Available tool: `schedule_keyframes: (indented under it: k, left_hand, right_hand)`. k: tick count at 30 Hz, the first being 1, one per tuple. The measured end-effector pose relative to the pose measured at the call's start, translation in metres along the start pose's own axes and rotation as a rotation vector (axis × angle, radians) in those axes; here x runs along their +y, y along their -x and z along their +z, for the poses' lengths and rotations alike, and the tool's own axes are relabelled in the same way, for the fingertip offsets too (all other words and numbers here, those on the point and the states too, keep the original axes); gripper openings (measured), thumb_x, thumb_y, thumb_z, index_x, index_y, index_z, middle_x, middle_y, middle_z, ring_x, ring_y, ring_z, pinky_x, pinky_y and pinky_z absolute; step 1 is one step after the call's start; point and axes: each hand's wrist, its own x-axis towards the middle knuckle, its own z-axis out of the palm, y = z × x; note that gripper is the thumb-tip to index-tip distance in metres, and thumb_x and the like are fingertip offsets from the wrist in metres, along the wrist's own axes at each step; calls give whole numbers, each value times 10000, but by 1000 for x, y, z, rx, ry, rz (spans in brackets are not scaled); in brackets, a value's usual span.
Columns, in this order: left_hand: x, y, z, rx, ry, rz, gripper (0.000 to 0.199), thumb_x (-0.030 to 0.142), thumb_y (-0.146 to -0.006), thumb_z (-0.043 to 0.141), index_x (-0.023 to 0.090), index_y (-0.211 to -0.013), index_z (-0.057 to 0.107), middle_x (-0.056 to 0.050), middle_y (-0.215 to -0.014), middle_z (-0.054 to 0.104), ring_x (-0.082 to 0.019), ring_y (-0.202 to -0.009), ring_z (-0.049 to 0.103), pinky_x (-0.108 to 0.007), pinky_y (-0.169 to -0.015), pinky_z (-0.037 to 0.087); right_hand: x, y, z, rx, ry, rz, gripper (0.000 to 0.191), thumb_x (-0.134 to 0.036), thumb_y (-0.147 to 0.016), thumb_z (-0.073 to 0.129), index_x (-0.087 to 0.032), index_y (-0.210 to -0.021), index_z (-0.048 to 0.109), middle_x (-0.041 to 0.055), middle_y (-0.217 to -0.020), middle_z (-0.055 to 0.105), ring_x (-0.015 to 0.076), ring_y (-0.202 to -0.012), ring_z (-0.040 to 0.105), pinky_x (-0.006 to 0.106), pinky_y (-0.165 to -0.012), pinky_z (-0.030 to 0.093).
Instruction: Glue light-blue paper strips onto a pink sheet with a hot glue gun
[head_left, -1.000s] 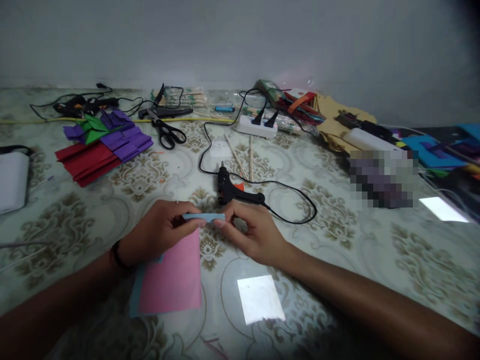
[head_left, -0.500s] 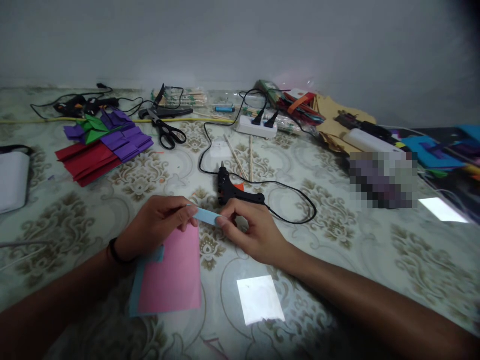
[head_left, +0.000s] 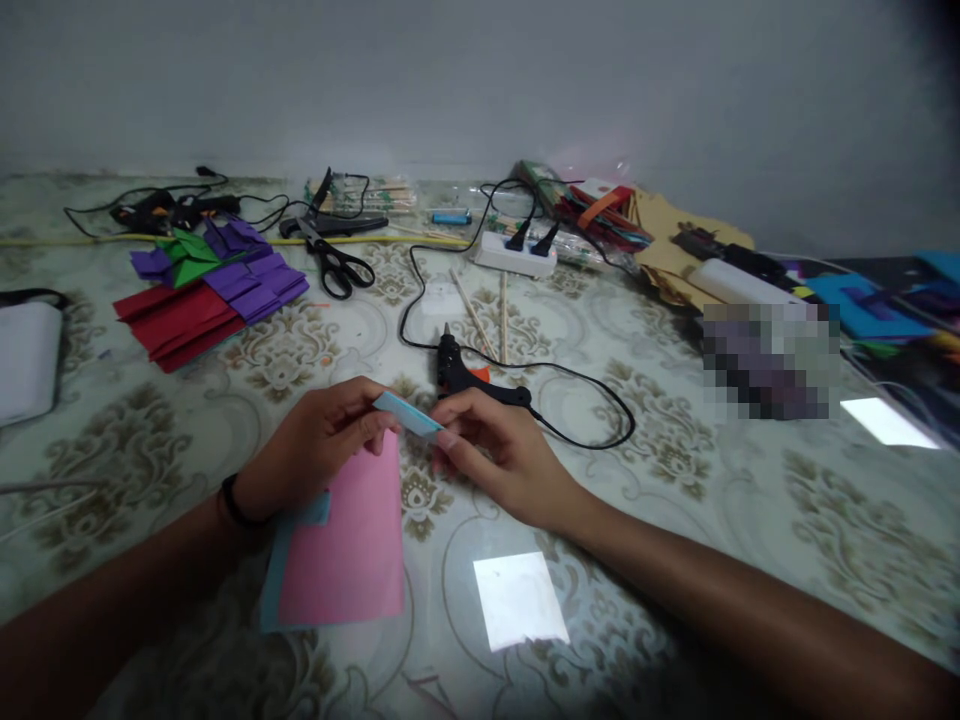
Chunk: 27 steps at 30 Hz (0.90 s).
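Observation:
Between my two hands is a small folded strip of light blue paper (head_left: 409, 415), held above the table. My left hand (head_left: 330, 435) pinches its left end between thumb and fingers. At its right end, my right hand (head_left: 499, 450) grips it with thumb and forefinger. Below my left hand lies a pink paper sheet (head_left: 349, 560) on top of a blue sheet (head_left: 271, 590), partly hidden by the wrist. A small blue paper piece (head_left: 318, 510) rests on the pink sheet. Just beyond my right hand sits a black glue gun (head_left: 480, 382).
Black-handled scissors (head_left: 341, 268) lie at the back left, beside folded red paper (head_left: 180, 320) and purple paper (head_left: 259, 285). Two wooden sticks (head_left: 504, 318) lie before a white power strip (head_left: 517, 255). The glue gun's cord (head_left: 600, 375) loops to the right.
The blue paper strip has tilted, its left end now higher and its folded edge showing. My right hand's fingers have shifted on the strip, and both hands stay in nearly the same place.

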Motion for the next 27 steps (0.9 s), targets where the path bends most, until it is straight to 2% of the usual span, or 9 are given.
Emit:
schedule_keyframes:
  k: [3, 10, 15, 20, 27]
  left_hand:
    - [3, 0, 1, -6, -22, 8, 133, 281, -959, 604, 181, -910, 675, 32, -670, 659, -112, -616, 604, -216, -588, 455]
    - [3, -1, 0, -23, -26, 12, 139, 283, -967, 583, 189, -920, 674, 20, -704, 681, -119, -641, 614, -218, -603, 477]
    - [1, -1, 0, -35, -6, 17, 154, 298, -966, 600, 185, -1021, 690, 9, -733, 701, -130, -665, 641, -230, -622, 498]
    - [-1, 1, 2, -59, -2, 7, 309, 384, -964, 639, 189, -1203, 659, -15, -822, 732, -152, -713, 667, -253, -638, 499]
    - [1, 3, 5, -52, -49, 6, 294, 356, -962, 625, 198, -1208, 643, -22, -871, 749, -160, -755, 677, -262, -680, 508]
  right_hand:
    - [1, -1, 2, -19, -62, 49, 211, -404, -1000, 649, -206, -1056, 603, 12, -777, 704, 140, -663, 675, 247, -619, 552]
    - [0, -2, 2, -61, -199, 77, 284, -481, -1021, 620, -200, -1059, 603, 21, -774, 715, 136, -649, 670, 253, -619, 565]
    - [3, -1, 3, -67, -170, 102, 286, -465, -1001, 657, -196, -1083, 607, 13, -765, 702, 135, -652, 665, 246, -607, 547]
    - [3, -1, 5, -70, -100, 86, 237, -406, -983, 683, -202, -1072, 602, -3, -767, 690, 128, -663, 668, 231, -598, 516]
    - [0, 0, 6, -67, 0, 57, 201, -369, -983, 679, -211, -1082, 605, -6, -772, 704, 130, -669, 670, 226, -601, 513]
